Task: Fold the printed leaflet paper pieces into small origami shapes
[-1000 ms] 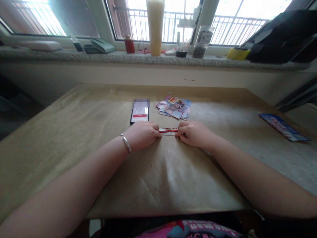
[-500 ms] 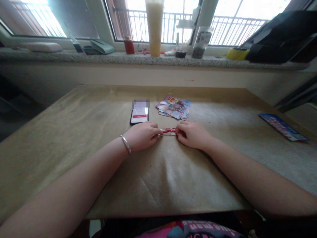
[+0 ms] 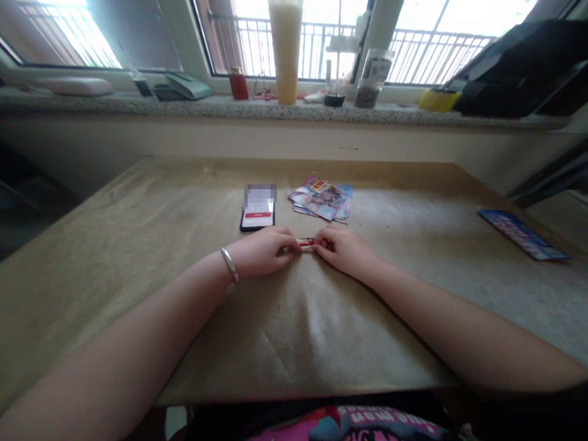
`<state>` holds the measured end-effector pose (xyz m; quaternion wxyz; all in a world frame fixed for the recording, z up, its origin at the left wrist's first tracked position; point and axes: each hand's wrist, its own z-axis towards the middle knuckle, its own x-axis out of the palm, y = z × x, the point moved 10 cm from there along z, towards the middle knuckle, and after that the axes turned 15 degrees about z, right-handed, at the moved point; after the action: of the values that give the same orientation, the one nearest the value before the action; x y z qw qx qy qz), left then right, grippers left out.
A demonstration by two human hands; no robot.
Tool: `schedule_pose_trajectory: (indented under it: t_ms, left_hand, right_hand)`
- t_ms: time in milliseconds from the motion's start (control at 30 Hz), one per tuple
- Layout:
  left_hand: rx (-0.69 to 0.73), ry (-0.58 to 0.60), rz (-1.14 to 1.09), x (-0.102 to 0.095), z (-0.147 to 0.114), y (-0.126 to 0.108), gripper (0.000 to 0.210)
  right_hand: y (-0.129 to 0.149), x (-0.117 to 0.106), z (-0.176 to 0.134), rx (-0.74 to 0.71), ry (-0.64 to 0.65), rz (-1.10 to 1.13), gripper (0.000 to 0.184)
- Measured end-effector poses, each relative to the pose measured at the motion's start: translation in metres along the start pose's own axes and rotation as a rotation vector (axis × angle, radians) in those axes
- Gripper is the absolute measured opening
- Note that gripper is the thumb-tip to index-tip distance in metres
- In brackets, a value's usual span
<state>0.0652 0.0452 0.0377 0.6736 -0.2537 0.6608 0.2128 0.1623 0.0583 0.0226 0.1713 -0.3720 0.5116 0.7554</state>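
- One broad table, under a creased tan covering, fills most of my feed; everything I watch lies on it, with both forearms reaching in from the near edge.
- Beyond it runs a speckled windowsill with several containers standing on it, well apart from the hands.
- A blue printed packet lies flat near the table's right side, out of the action.
- Past the hands, near them, I see a loose pile of printed cards, fanned unevenly.
- The left hand grasps one end of a small strip, thumb and fingers drawn together.
- The right hand pinches the other end, its fingers curled inward; I read neither hand as released.
- Just beyond the left hand lies a phone, screen lit; I cannot tell whether the knuckles touch it.
- Smallest is that red-and-white strip, low over the table between both hands, only its middle showing; whether it touches the covering I can't tell.
- I judge the step in hand to be close two-handed work on the strip, perhaps creasing or straightening. The next move, I'd say, calls for level, even pinches and gentle pressure.
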Motion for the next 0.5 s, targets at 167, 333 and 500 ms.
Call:
schedule_pose_trajectory:
  t_ms: [167,333,500]
  left_hand:
    - [0.029,-0.015,0.037,0.000,0.000,-0.002,0.030]
    - [0.017,-0.028,0.107,-0.003,-0.001,-0.008,0.031]
    - [0.053,-0.040,0.118,-0.005,-0.003,-0.012,0.032]
  right_hand:
    - [-0.001,0.000,0.000,0.009,-0.008,0.070,0.011]
    - [0.004,0.003,0.000,-0.049,0.030,0.116,0.011]
    - [0.004,0.005,0.003,-0.065,0.067,0.138,0.011]
